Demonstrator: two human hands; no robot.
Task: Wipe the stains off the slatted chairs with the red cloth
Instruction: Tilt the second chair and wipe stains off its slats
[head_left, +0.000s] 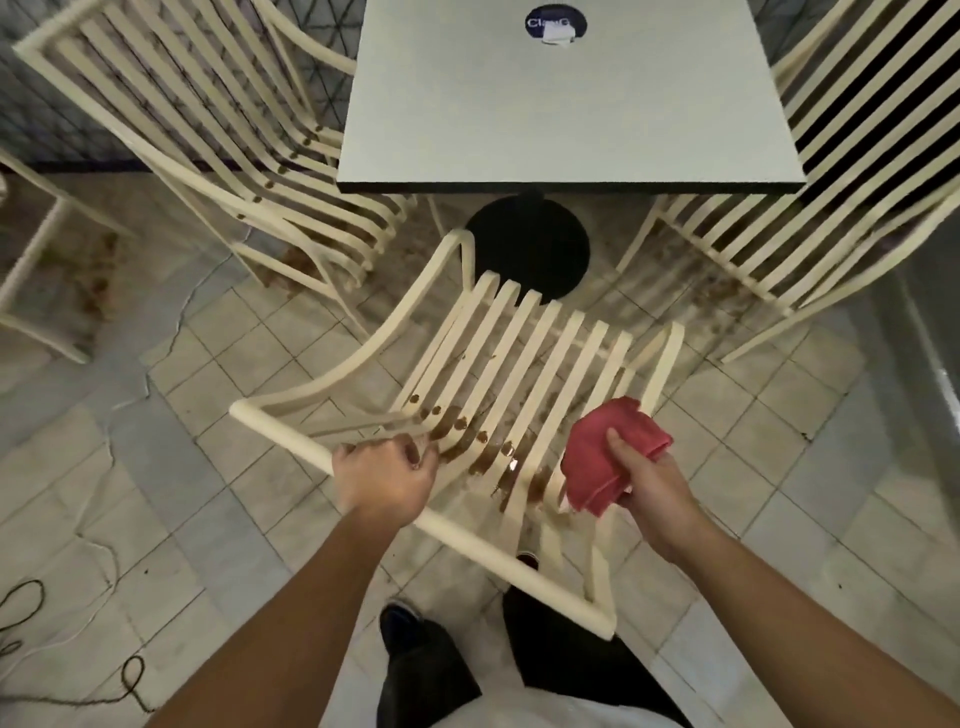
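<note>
Left hand (384, 475) curled tight round the top rail of the near cream slatted chair (467, 544). Right hand (641, 480) grips the bunched red cloth (592, 462) beside brown stains (467, 441) on the slats. A second slatted chair (322, 215) and a third slatted chair (769, 249) flank my grey square table (566, 114). Beige tiled floor (218, 332). The dark round sticker (555, 22) reads "Cla", and the rest is covered.

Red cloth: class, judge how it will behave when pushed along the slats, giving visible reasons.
Probably floppy: the red cloth bunches into folds in the right hand. Likely light, since one hand's fingers hold it. It should drape over the stained slats rather than slide stiffly.
</note>
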